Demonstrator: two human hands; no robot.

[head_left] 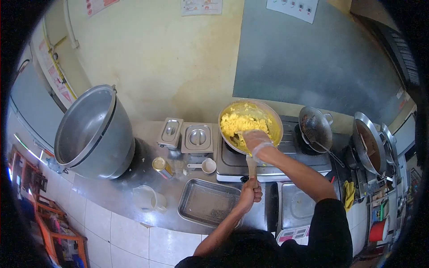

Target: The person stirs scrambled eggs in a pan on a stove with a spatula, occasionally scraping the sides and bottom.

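A wide pan (278,119) on the stove holds a mound of yellow crumbly food (243,125) that looks like scrambled egg. My left hand (250,196) is closed around a light wooden handle (252,168), which runs up to the pan's near rim. My right hand (258,140), in a clear plastic glove, reaches over that rim into the pan. Its fingertips are down at the yellow food, and their grip is hidden from above. My right forearm crosses over the stove's front.
A large metal pot (120,143) stands at left. Nearer are lidded steel containers (197,137), a can (161,167), a white scoop (208,165), a clear jug (148,198) and a wire-rack tray (210,203). A used wok (315,127) with a skimmer sits right of the pan.
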